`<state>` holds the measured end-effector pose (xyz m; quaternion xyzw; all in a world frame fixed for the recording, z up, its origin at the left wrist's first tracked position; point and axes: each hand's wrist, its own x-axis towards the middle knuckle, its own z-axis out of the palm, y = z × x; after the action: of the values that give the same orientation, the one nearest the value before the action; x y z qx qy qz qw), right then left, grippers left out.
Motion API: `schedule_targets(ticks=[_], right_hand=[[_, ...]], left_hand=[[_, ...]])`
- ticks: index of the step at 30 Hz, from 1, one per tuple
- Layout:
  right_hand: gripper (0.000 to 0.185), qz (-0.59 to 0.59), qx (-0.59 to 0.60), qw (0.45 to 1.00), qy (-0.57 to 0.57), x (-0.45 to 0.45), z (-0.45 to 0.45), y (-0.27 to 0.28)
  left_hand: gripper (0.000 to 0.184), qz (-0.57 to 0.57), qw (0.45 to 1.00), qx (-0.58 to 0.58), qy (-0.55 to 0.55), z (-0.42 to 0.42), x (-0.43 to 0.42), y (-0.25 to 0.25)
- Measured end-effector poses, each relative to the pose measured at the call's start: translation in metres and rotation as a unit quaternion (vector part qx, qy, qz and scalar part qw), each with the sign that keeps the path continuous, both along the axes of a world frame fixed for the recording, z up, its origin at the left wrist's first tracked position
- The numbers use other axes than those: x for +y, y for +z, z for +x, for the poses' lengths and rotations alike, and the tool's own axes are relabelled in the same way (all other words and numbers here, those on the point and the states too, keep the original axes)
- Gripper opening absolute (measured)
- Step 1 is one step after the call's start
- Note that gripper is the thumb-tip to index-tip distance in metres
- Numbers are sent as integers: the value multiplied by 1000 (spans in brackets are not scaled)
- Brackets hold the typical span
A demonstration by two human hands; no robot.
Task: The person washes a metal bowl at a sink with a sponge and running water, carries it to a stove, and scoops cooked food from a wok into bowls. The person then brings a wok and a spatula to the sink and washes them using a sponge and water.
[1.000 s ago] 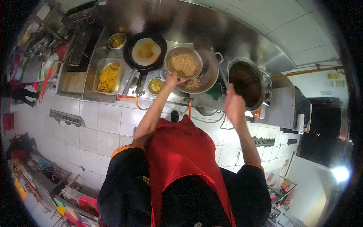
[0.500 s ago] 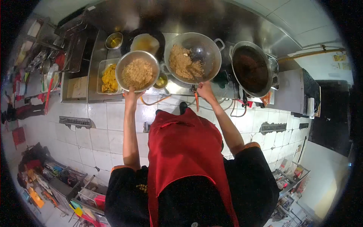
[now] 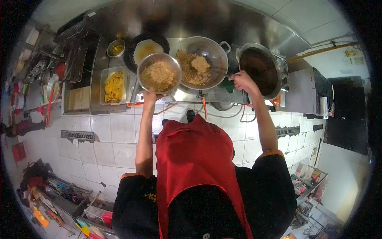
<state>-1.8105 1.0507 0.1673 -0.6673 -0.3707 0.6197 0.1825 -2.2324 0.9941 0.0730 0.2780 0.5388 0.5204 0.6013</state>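
Observation:
My left hand (image 3: 150, 96) grips the near rim of a metal bowl (image 3: 140, 68), which holds tan, grainy food like fried rice. The bowl is beside the left edge of a large two-handled wok (image 3: 213, 49). In my right hand (image 3: 244, 81) is the handle of a ladle (image 3: 219, 72), fingers wrapped round it. Its head lies over the wok, heaped with a lump of the same grainy food (image 3: 200, 63), which hides the head's shape. More grainy food (image 3: 185, 71) covers the wok's left and near side.
To the right stands a second wok (image 3: 260, 65) with dark liquid. A black pan (image 3: 130, 59), a small metal bowl (image 3: 115, 48) of yellow liquid and a plastic tub (image 3: 104, 85) of yellow food stand left. Gas hoses (image 3: 234, 115) hang below the counter's front edge.
The bowl in my left hand has moved right, nearer the wok. My right hand has moved right and up, and the ladle now carries a heap of food.

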Motion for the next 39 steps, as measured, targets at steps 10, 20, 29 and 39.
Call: schedule_targets(ticks=[10,20,29,39], right_hand=[[20,93,-120,987,52,-2,11,134],[36,376,-549,695,273,-110,-72,92],[22,387,-386,827,129,-74,-17,127],[21,185,-293,917,199,-85,-60,-69]], left_hand=[[46,-116,990,-47,-71,100,70,-42],[46,-65,985,-140,-82,139,97,-48],[39,-20,988,-151,-2,47,44,12],[50,-13,995,-4,103,-67,-55,33]])
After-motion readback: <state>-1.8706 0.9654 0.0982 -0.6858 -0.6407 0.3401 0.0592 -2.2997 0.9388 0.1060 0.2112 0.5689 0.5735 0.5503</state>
